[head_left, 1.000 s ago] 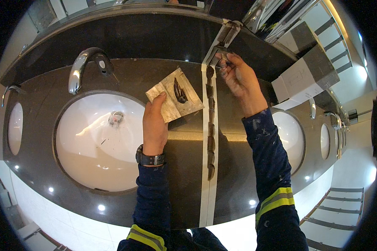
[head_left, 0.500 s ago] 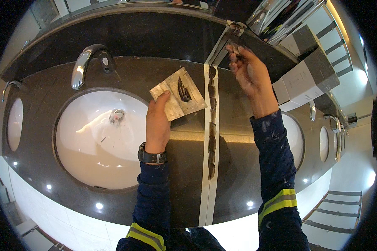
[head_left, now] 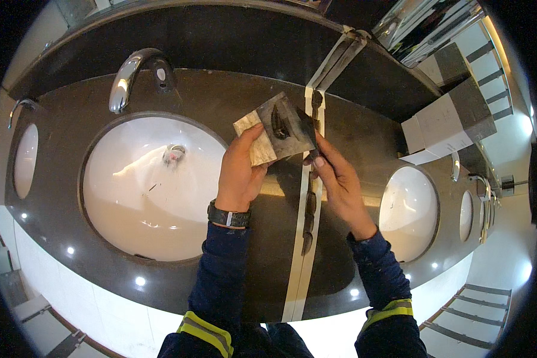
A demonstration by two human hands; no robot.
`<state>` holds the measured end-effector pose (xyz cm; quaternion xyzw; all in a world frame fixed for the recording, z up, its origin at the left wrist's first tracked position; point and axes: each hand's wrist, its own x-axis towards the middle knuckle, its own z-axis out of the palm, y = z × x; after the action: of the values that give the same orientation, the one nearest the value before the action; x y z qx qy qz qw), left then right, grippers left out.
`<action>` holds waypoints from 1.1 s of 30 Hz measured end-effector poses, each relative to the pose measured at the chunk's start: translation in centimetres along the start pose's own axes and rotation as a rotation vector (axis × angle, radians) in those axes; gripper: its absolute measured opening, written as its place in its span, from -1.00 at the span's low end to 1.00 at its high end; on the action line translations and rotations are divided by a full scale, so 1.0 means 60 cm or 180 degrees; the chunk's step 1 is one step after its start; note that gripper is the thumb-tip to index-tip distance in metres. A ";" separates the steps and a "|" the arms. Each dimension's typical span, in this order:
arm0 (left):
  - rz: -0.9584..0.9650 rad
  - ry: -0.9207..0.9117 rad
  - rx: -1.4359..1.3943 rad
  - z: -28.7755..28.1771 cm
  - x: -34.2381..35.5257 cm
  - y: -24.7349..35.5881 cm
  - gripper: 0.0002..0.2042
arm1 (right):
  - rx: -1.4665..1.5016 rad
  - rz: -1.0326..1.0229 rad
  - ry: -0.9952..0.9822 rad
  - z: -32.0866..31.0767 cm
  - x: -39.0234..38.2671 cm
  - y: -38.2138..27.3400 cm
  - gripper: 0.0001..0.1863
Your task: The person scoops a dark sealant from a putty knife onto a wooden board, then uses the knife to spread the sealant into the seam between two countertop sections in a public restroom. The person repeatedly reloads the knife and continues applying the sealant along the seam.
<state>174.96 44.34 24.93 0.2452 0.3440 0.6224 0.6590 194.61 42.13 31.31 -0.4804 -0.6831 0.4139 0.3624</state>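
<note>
My left hand [head_left: 240,176] holds up a small square board [head_left: 267,138] with a smear of dark paste [head_left: 280,122] on it, above the dark stone counter [head_left: 221,104]. My right hand [head_left: 339,182] is just right of the board. Its fingertips pinch a small dark tool [head_left: 309,128] against the board's right edge. Under both hands a pale taped strip [head_left: 301,262] runs across the counter from back to front. Several dark paste lumps [head_left: 309,206] lie along it.
A large white basin [head_left: 119,197] with a chrome tap [head_left: 127,77] sits to the left. Another white basin [head_left: 409,212] lies to the right, with more basins at both far edges. Grey and white boxes [head_left: 447,119] stand at the back right.
My right hand has come back from the far end of the taped strip to the board's right edge. My left hand has raised the board slightly.
</note>
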 end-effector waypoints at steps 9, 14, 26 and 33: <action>0.0415 -0.0090 0.1084 -0.014 0.016 -0.034 -0.71 | -0.1721 -0.0384 -0.0168 -0.092 0.023 -0.017 -0.52; -0.0398 -0.0157 -0.0752 0.020 -0.009 0.028 -0.69 | -0.1865 -0.0176 0.0467 -0.122 0.014 -0.011 -0.55; -0.0075 0.0146 0.0985 0.046 -0.023 0.039 -0.71 | -0.0683 0.0760 0.0160 -0.161 0.012 -0.112 -0.82; 0.0186 -0.0115 0.1332 0.046 -0.019 0.027 -0.69 | 0.1179 0.1333 -0.0108 -0.134 0.011 -0.047 -0.80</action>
<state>176.02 43.65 28.06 0.3977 0.4466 0.5517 0.5814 200.58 43.96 37.13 -0.5297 -0.4876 0.6055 0.3392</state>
